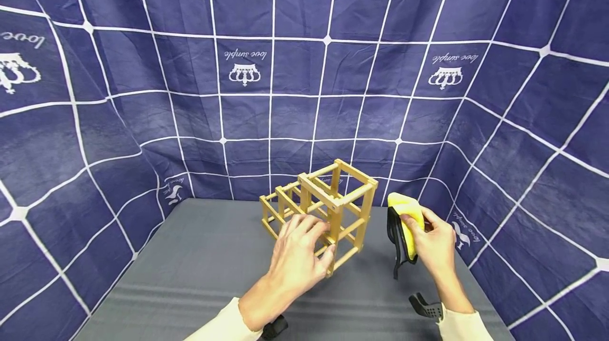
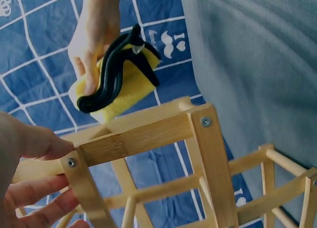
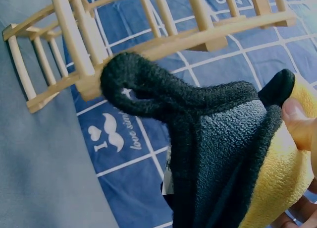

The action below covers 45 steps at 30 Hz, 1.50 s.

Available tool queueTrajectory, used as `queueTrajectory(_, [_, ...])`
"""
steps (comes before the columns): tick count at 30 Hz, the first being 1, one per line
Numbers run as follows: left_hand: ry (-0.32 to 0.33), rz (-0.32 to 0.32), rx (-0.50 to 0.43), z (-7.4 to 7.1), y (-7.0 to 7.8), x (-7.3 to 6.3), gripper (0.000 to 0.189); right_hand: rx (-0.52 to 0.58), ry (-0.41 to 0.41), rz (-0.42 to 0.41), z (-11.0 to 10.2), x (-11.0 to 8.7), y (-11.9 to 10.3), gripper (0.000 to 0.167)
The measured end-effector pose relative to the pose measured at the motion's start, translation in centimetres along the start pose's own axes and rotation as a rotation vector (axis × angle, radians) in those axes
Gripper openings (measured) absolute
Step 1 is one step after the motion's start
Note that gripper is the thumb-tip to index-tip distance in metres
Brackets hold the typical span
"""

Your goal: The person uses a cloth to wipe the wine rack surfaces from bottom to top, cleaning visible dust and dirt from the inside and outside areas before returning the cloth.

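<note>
A stepped wooden rack (image 1: 335, 217) of light slats and dowels stands on the grey table. My left hand (image 1: 297, 256) holds it at a near post, with the thumb (image 2: 49, 146) on one side of the corner and the other fingers (image 2: 42, 208) on the other side. To the right of the rack, my right hand (image 1: 434, 238) pinches a folded cloth (image 1: 410, 219), yellow with a dark grey side and black edging. A black loop (image 3: 126, 84) on the cloth hangs toward the rack. The cloth and rack appear apart in the head view.
Grey cloth covers the table (image 1: 190, 256). A blue curtain (image 1: 295, 119) with white grid lines rises behind it and on both sides. A black wrist strap (image 1: 425, 306) is by the right wrist.
</note>
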State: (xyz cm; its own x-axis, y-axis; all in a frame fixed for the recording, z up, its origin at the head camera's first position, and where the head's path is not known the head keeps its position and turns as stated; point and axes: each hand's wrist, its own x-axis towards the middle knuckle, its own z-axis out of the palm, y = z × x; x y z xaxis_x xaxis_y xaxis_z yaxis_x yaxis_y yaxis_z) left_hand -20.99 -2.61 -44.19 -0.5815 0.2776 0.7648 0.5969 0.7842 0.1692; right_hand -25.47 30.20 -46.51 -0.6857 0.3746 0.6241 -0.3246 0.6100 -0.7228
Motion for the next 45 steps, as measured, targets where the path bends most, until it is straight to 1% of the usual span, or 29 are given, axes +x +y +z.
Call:
queueTrajectory(4, [-0.064,-0.038,-0.017,-1.0,-1.2,-0.5,0.033,0.01,0.003,-0.014,-0.1,0.0,-0.6,0.034])
queueTrajectory(7, [-0.106,-0.062,-0.072,-1.6,-2.2,-0.7,0.032,0.014,0.004,-0.028,-0.2,-0.2,-1.1,0.033])
queueTrajectory(10, [-0.124,-0.05,-0.153,-2.0,-3.4,-0.6,0.032,0.023,0.015,-0.046,-0.2,-0.4,-1.4,0.034])
queueTrajectory(12, [-0.13,-0.035,-0.214,-2.2,-4.4,-0.5,0.033,0.043,0.031,-0.073,-0.1,-0.8,-1.8,0.035])
queueTrajectory(15, [-0.121,-0.004,-0.286,-2.3,-5.8,-0.3,0.035,0.126,0.055,-0.16,0.1,-1.4,-2.4,0.037])
queueTrajectory(16, [-0.116,0.004,-0.309,-2.2,-6.3,-0.2,0.036,0.159,0.064,-0.198,0.2,-1.6,-2.5,0.039])
queueTrajectory(19, [-0.11,0.02,-0.353,-2.1,-7.6,0.2,0.037,0.248,0.087,-0.356,0.7,-2.3,-2.7,0.046])
queueTrajectory(20, [-0.112,0.023,-0.366,-2.1,-8.0,0.3,0.037,0.264,0.094,-0.412,0.9,-2.6,-2.8,0.044])
queueTrajectory(23, [-0.125,0.028,-0.381,-2.0,-8.9,0.7,0.038,0.317,0.134,-0.618,1.9,-3.6,-3.4,0.023])
queueTrajectory(24, [-0.132,0.029,-0.383,-2.1,-9.1,0.7,0.038,0.337,0.142,-0.698,2.3,-3.9,-3.9,0.022])
queueTrajectory(27, [-0.146,0.038,-0.377,-2.1,-9.6,0.9,0.038,0.362,0.163,-0.954,3.8,-5.0,-5.6,0.035])
queueTrajectory(28, [-0.149,0.044,-0.374,-2.2,-9.7,0.9,0.037,0.358,0.153,-1.024,4.3,-5.3,-6.1,0.035])
queueTrajectory(29, [-0.15,0.046,-0.373,-2.1,-9.7,0.9,0.036,0.345,0.135,-1.076,4.8,-5.7,-6.6,0.033])
queueTrajectory(30, [-0.147,0.052,-0.371,-2.1,-9.8,0.9,0.036,0.326,0.115,-1.106,5.4,-6.2,-6.8,0.031])
queueTrajectory(32, [-0.135,0.058,-0.38,-1.9,-9.8,0.9,0.035,0.286,0.062,-1.098,6.5,-7.2,-7.0,0.029])
queueTrajectory(34, [-0.119,0.07,-0.387,-1.7,-9.8,0.9,0.034,0.265,0.021,-1.036,7.6,-8.3,-6.9,0.031])
queueTrajectory(36, [-0.105,0.078,-0.392,-1.5,-9.7,0.9,0.033,0.266,0.0,-0.961,8.7,-9.3,-6.7,0.032])
queueTrajectory(38, [-0.097,0.08,-0.389,-1.4,-9.7,0.9,0.032,0.269,-0.016,-0.919,9.7,-10.1,-6.6,0.033])
queueTrajectory(42, [-0.097,0.069,-0.386,-1.4,-10.0,0.9,0.029,0.229,-0.077,-0.861,11.0,-11.3,-6.6,0.034])
queueTrajectory(45, [-0.097,0.072,-0.391,-1.4,-10.1,0.8,0.026,0.189,-0.118,-0.784,11.6,-12.0,-6.6,0.037])
